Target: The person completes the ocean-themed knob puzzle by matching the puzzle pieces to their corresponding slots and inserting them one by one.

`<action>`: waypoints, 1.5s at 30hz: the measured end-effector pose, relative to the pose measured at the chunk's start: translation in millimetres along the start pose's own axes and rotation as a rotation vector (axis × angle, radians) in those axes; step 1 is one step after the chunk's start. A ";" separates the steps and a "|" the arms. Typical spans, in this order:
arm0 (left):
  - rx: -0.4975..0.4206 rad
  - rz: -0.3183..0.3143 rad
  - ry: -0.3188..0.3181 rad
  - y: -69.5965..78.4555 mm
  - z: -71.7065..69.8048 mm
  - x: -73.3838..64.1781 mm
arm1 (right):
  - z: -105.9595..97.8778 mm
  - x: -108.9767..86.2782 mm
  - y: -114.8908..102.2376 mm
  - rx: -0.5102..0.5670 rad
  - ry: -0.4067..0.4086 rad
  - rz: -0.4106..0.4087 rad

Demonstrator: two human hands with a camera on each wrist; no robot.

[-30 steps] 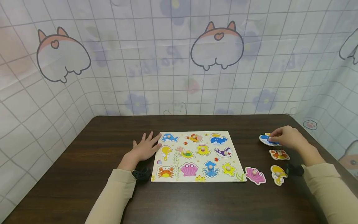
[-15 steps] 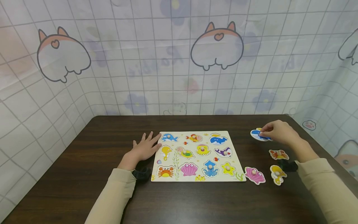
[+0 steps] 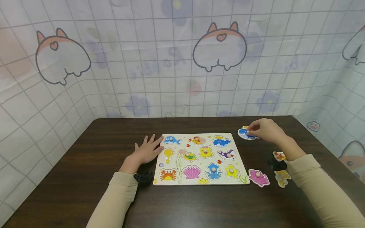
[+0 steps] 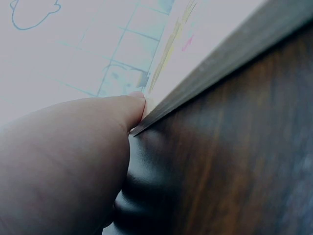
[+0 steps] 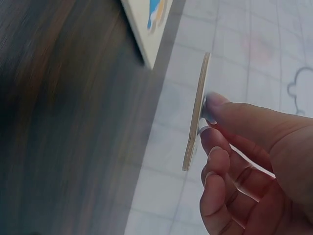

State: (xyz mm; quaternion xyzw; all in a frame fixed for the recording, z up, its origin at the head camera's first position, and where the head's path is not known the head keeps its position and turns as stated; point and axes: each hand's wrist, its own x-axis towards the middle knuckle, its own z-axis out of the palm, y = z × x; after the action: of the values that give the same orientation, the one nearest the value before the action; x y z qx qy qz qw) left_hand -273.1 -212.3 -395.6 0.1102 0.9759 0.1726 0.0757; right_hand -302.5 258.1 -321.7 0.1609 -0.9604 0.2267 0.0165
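My right hand [image 3: 268,130] pinches a blue whale puzzle piece [image 3: 242,133] by its knob, beyond the board's far right corner. In the right wrist view the piece [image 5: 197,112] is edge-on between thumb and index finger, clear of the dark tabletop. The wooden peg puzzle board [image 3: 222,181] lies flat with sea animal pictures. Knobs show on several, such as the starfish [image 3: 231,171]; the whale picture [image 3: 221,142] has none. At the board's left side rests my left hand [image 3: 146,152], fingers spread, fingertips touching its edge.
Right of the board lie a pink shell piece [image 3: 259,178], a yellow seahorse piece [image 3: 282,179] and a crab piece [image 3: 278,155]. My right wrist and its black camera [image 3: 277,164] partly cover the last two. A patterned cloth [image 3: 176,79] hangs behind the table.
The right hand has carried the whale piece left toward the board's far right corner. Its wrist now covers parts of the crab and seahorse pieces. The left hand stays put.
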 end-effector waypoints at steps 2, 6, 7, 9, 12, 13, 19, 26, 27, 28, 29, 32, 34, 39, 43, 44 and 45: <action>-0.002 0.000 0.000 -0.5 0.4 -0.2 | 3.9 3.6 -4.9 0.002 -0.002 -0.010; -0.005 0.003 -0.003 -0.8 1.0 0.1 | 12.3 10.9 -13.9 0.005 -0.008 -0.015; -0.007 0.003 -0.003 -0.9 1.1 0.3 | 14.4 12.9 -16.1 0.007 -0.009 -0.013; -0.005 0.002 -0.001 -1.1 1.3 0.5 | 18.8 16.8 -20.3 0.007 -0.013 -0.007; -0.002 -0.004 0.005 -1.9 1.7 0.7 | 24.6 22.3 -26.3 0.005 -0.022 -0.002; -0.002 -0.006 0.006 -2.2 1.8 0.7 | 26.5 23.9 -27.9 0.004 -0.028 -0.001; -0.001 -0.008 0.010 -3.2 2.1 0.1 | 38.0 30.8 -35.4 -0.005 -0.045 -0.004; -0.007 -0.005 0.011 -1.5 1.5 -0.6 | 53.2 40.1 -42.7 -0.022 -0.068 -0.015; -0.008 -0.005 0.010 -1.2 1.3 -0.7 | 54.9 41.2 -43.8 -0.024 -0.074 -0.017; -0.009 -0.005 0.010 -0.9 1.2 -0.7 | 56.3 42.2 -45.1 -0.024 -0.078 -0.017; -0.010 -0.005 0.009 -0.5 1.0 -0.7 | 57.6 43.2 -46.2 -0.024 -0.081 -0.016; -0.012 -0.008 0.009 0.4 0.3 -0.8 | 60.3 45.3 -49.5 -0.020 -0.088 -0.011; -0.011 -0.011 0.010 0.9 -0.1 -0.9 | 61.6 46.1 -51.5 -0.014 -0.093 -0.006; -0.009 -0.015 0.010 1.4 -0.6 -0.7 | 64.4 47.8 -53.7 -0.009 -0.104 0.000; -0.005 -0.016 0.010 1.0 -0.3 -0.3 | 65.7 49.0 -53.6 -0.011 -0.112 -0.003; -0.006 -0.017 0.011 0.8 -0.2 -0.2 | 66.0 49.1 -53.5 -0.012 -0.115 -0.003; -0.006 -0.017 0.011 0.7 -0.2 -0.2 | 66.2 49.3 -53.5 -0.014 -0.117 -0.003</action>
State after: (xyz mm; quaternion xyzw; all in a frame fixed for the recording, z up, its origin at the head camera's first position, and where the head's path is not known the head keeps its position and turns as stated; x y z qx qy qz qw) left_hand -272.7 -211.7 -395.2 0.1007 0.9767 0.1754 0.0720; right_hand -329.6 168.8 -352.9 0.1750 -0.9611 0.2102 -0.0383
